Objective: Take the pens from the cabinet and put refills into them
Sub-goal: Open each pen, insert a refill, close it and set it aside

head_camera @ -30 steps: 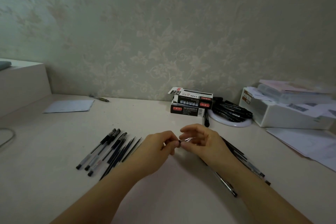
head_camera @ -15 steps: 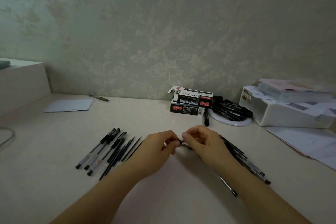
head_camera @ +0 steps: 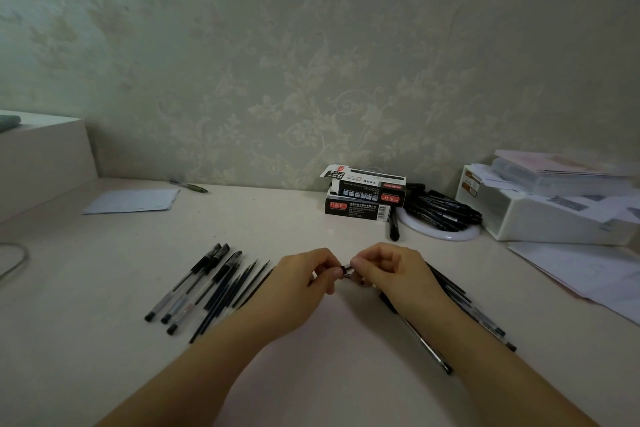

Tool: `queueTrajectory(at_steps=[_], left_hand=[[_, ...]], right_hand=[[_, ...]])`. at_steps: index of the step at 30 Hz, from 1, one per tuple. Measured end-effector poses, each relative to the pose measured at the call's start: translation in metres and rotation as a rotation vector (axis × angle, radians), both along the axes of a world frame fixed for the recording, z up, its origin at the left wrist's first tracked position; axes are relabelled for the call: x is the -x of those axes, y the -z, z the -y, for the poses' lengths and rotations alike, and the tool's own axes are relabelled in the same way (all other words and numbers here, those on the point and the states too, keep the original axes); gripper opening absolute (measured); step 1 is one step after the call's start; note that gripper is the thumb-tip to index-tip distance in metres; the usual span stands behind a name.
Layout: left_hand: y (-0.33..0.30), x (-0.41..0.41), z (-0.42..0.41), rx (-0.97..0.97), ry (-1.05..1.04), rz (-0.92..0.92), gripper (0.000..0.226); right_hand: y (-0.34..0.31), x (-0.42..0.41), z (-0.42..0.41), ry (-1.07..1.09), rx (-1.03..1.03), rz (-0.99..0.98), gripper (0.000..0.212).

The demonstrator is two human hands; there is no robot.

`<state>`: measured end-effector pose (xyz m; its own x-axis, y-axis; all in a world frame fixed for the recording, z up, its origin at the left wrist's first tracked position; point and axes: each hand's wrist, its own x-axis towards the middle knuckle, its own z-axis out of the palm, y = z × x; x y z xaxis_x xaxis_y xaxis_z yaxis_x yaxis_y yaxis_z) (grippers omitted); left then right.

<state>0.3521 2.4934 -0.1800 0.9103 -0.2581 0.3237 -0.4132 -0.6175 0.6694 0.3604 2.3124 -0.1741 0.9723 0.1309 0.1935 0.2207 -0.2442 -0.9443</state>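
My left hand (head_camera: 304,282) and my right hand (head_camera: 391,270) meet over the middle of the desk, both pinching a pen (head_camera: 346,270) of which only a short dark and silvery bit shows between the fingertips. Its barrel seems to run under my right wrist toward a tip (head_camera: 434,355) near the desk's front right. Left of my hands lies a row of several pens and thin refills (head_camera: 204,288). More pens (head_camera: 474,312) lie behind my right forearm. Two black refill boxes (head_camera: 363,196) are stacked at the wall.
A white round dish holding black pens (head_camera: 446,213) sits beside the boxes, with a white storage box and papers (head_camera: 540,211) at the right. A loose pen (head_camera: 188,185) and a pale sheet (head_camera: 133,201) lie back left, beside a raised ledge (head_camera: 41,156).
My right hand has closed in toward my left, and the silvery length of pen visible between them has shortened to a small stub.
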Motion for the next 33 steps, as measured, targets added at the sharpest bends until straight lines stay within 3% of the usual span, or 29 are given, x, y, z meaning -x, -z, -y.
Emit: queueTrajectory(at_steps=[5,8,13,17,19,21,26,30,33], left_hand=[[0.001,-0.003,-0.003,0.006,-0.03,-0.018,0.014],[0.003,-0.004,-0.004,0.01,-0.059,-0.007,0.012],[0.003,-0.003,-0.005,0.009,-0.056,0.044,0.016],[0.003,-0.002,-0.005,-0.024,-0.051,0.042,0.018],[0.002,-0.002,-0.004,0.004,-0.046,0.015,0.016],[0.001,-0.001,-0.003,0.073,-0.035,-0.011,0.012],[-0.002,0.002,0.004,0.134,0.022,-0.024,0.009],[-0.003,0.003,0.004,0.125,0.03,-0.013,0.009],[-0.003,0.002,0.002,0.109,0.021,-0.008,0.01]], right_hand=[[-0.004,-0.002,0.007,0.114,0.004,0.035,0.003],[-0.005,0.001,0.009,0.15,0.276,0.188,0.008],[0.002,0.007,-0.002,-0.076,0.795,0.352,0.015],[0.005,0.007,-0.004,-0.092,0.833,0.346,0.018],[0.004,0.007,-0.004,-0.023,0.742,0.334,0.016],[0.001,0.007,-0.004,0.089,0.524,0.28,0.01],[-0.002,0.008,-0.008,0.027,-0.123,-0.121,0.01],[0.001,0.007,-0.01,0.03,-0.364,-0.271,0.012],[-0.006,0.003,-0.008,0.085,-0.53,-0.28,0.016]])
